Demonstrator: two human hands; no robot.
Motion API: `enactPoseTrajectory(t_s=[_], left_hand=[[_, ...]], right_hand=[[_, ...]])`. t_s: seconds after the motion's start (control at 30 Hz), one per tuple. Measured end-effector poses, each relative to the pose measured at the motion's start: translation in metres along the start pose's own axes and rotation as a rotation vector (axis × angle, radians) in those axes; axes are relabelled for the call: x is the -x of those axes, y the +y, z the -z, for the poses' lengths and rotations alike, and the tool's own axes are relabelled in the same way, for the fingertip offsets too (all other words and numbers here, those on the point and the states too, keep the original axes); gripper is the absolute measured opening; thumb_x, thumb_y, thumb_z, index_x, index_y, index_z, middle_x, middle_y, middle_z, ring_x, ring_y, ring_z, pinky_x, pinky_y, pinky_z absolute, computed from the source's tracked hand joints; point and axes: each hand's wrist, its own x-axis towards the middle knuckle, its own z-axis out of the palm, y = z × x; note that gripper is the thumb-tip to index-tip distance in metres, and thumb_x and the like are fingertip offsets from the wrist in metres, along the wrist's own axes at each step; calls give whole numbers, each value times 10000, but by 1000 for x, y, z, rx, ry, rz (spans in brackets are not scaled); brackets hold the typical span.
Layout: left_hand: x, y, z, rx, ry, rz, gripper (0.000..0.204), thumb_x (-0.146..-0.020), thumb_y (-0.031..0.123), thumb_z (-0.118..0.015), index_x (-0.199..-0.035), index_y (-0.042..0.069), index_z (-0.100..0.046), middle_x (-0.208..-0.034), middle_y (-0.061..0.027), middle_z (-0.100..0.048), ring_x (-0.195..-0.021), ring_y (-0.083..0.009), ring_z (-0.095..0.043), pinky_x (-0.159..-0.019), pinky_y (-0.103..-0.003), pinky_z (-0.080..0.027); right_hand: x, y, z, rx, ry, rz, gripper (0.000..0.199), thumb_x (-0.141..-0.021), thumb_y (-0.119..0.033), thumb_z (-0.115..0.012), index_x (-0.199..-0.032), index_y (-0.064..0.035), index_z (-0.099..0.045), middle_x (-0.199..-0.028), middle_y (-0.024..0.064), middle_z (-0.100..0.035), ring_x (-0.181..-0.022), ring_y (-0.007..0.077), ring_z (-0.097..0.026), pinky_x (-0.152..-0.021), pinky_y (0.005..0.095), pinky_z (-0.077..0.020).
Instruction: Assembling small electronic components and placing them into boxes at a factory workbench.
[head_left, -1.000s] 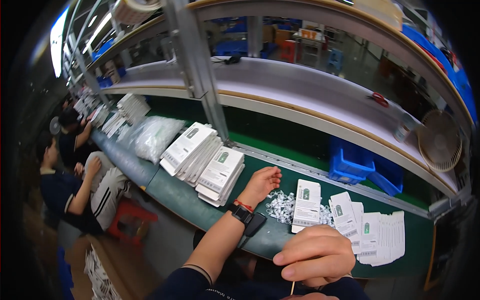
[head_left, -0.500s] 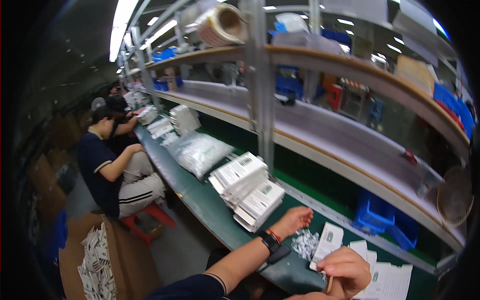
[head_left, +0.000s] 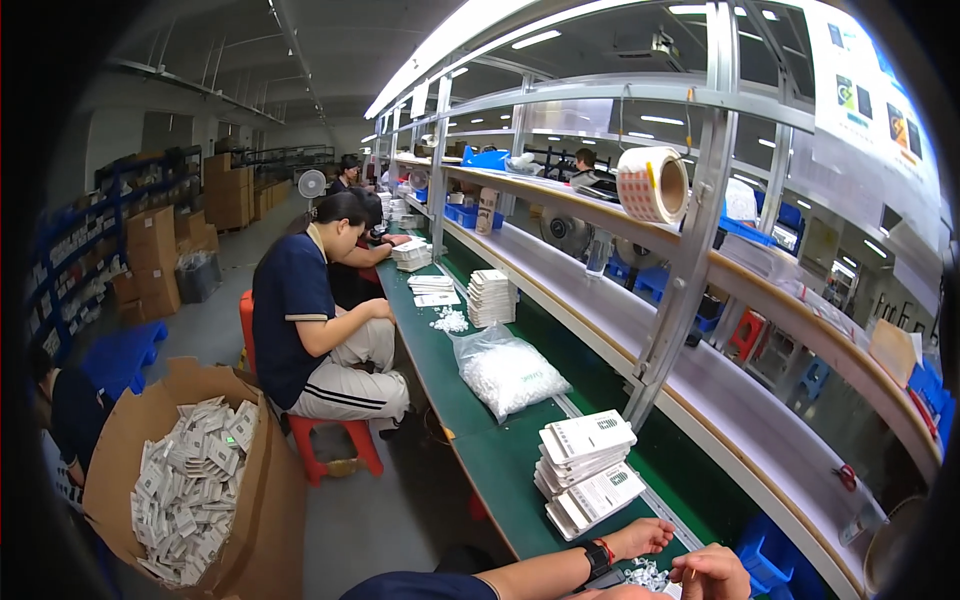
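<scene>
At the lower right, my left hand [head_left: 645, 538] is held over the green bench, fingers curled in; what they hold, if anything, is hidden. A dark watch [head_left: 598, 560] and a red cord circle that wrist. Close beside it, my right hand [head_left: 712, 574] is pinched around a thin tan strip or stick too small to name. Under the hands lies a pile of small white plastic pieces [head_left: 645, 576], partly cut off by the lower edge. Just beyond my left hand stands a stack of flat white boxes [head_left: 583, 475].
A clear bag of white pieces [head_left: 508, 376] and another box stack [head_left: 492, 298] stand farther along. One seated co-worker [head_left: 300, 290] is on the left. A carton [head_left: 280, 510] of white packs stands on the floor. Shelving [head_left: 740, 420] and a blue bin [head_left: 765, 560] line the right.
My view has tilted up and swung left, so the hands sit lower in the picture. The white cards by my right hand have mostly left view; the carton shows more fully.
</scene>
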Motion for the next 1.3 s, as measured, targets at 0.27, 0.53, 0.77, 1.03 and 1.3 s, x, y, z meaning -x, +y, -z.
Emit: enactPoseTrajectory(t_s=[0.27,0.53,0.77,1.03,1.3], left_hand=[[54,19,-48,-65,-324,-182,210,-884,181,-534,-1051,55,-542,-878,-5,-564,-795,-121,-549,-704,-260,-455],[13,25,-12,8,-169,-55,201,-863,97,-509,-1053,41,-544,-891,-32,-580,-806,-138,-555,-729,-280,-465],[-7,-9,23,29,-20,67,212,-857,50,-488,-1060,30,-544,-896,-47,-589,-813,-146,-557,-747,-288,-468],[-9,-8,12,17,-24,65,191,-880,73,-479,-1052,28,-551,-898,-51,-592,-822,-145,-557,-754,-286,-466],[4,8,-19,41,-22,110,159,-881,55,-488,-1021,26,-558,-881,-53,-602,-792,-147,-572,-718,-285,-478]], right_hand=[[-65,-36,-49,-44,-148,32,166,-792,136,-518,-891,40,-611,-821,148,-633,-653,174,-574,-595,249,-456],[-81,-34,-98,-211,-278,33,123,-734,106,-598,-809,14,-631,-794,170,-663,-643,194,-641,-579,272,-511],[-89,-50,-101,-365,-399,104,81,-762,36,-568,-826,24,-616,-845,170,-656,-751,251,-650,-646,290,-503],[-86,-48,-93,-331,-389,122,70,-793,-40,-574,-819,13,-612,-850,179,-661,-708,240,-655,-576,268,-497],[-79,-37,-83,-448,-336,128,108,-808,-74,-588,-809,33,-607,-841,198,-652,-684,260,-641,-591,280,-494]])
